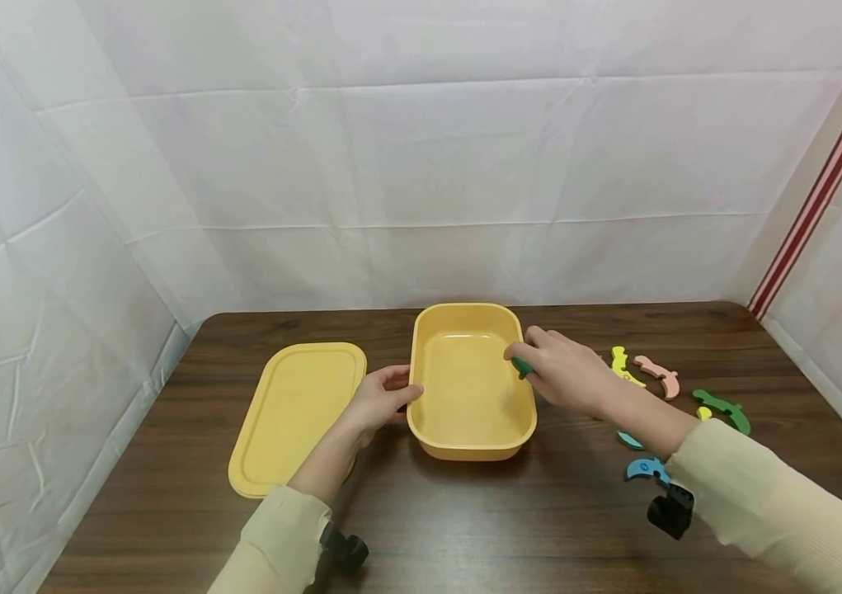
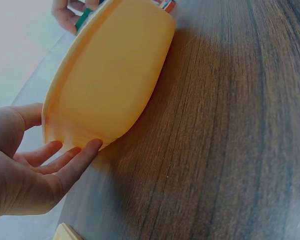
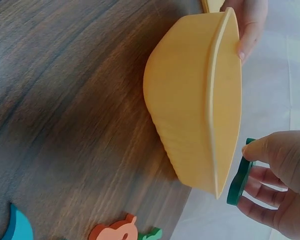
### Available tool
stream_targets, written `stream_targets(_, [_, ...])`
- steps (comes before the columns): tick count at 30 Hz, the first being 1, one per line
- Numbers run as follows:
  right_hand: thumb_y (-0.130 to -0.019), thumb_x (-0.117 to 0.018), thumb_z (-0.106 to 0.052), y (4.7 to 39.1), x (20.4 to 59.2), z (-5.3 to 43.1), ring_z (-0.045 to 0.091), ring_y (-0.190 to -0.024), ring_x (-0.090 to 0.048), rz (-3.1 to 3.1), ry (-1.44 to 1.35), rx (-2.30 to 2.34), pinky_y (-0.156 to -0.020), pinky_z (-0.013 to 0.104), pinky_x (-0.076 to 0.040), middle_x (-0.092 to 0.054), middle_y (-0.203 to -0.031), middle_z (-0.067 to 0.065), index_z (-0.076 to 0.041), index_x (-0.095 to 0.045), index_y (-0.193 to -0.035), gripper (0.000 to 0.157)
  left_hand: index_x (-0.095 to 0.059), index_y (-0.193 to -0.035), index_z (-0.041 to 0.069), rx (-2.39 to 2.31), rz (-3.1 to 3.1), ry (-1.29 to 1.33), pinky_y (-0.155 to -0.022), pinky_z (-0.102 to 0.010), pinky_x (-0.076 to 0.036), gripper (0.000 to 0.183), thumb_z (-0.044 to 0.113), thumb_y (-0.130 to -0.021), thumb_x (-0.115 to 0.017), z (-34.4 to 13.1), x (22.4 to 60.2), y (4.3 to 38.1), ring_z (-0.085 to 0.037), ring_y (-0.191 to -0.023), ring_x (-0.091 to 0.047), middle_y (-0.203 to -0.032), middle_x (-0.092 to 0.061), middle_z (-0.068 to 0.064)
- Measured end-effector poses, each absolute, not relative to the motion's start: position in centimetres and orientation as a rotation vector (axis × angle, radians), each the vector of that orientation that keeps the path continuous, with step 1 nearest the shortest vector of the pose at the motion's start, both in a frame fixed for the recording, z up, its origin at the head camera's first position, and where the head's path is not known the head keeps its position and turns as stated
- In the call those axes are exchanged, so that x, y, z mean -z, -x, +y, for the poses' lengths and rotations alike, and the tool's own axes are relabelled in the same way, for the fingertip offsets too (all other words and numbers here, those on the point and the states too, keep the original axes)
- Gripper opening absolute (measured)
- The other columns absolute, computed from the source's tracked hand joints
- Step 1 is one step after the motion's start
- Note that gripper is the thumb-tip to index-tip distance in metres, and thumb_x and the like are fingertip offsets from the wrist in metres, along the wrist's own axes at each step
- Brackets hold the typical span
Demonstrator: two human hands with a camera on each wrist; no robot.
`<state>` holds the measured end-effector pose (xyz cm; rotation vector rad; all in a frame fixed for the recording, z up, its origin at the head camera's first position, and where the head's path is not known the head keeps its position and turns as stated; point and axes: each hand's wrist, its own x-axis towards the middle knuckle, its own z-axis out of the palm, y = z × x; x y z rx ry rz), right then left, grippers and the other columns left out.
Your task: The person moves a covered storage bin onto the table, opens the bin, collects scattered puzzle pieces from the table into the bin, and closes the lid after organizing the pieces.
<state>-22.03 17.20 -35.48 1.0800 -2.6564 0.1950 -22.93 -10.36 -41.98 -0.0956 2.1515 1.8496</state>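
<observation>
A yellow rectangular tub (image 1: 471, 396) with rounded corners stands on the table, its inside bare in the head view. My left hand (image 1: 383, 400) holds the tub's left side, thumb over the rim and fingers against the outer wall. At the right rim, my right hand (image 1: 565, 371) pinches a dark green flat piece (image 3: 240, 177) between thumb and fingers. In the right wrist view that piece is just beyond the rim; its full shape is partly covered by the fingers.
Left of the tub lies a flat yellow lid (image 1: 298, 417). Several coloured animal-like pieces are scattered at the right, among them a pink one (image 1: 660, 375), a green one (image 1: 723, 408), a blue one (image 1: 645, 469) and an orange one (image 3: 115, 230). A white sheet (image 1: 435, 165) hangs behind the table.
</observation>
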Motion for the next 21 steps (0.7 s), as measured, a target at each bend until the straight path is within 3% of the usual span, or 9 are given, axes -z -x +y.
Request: stream_targets(21, [-0.078,-0.069,-0.004,22.9,35.3,14.0,0.014,-0.067,-0.047,-2.704,-1.157,-0.236,-0.054,0.021,-0.041,-0.053,-0.09,0.006,-0.014,-0.061,-0.107,0.031,-0.047,-0.13,0.001,-1.849,2.157,0.089,-0.072,-0.038,-0.056,0.045,0.01,-0.088,-0.06,-10.4,42.0,22.9,-0.025,-0.094,-0.063,-0.121,-0.056,-0.019])
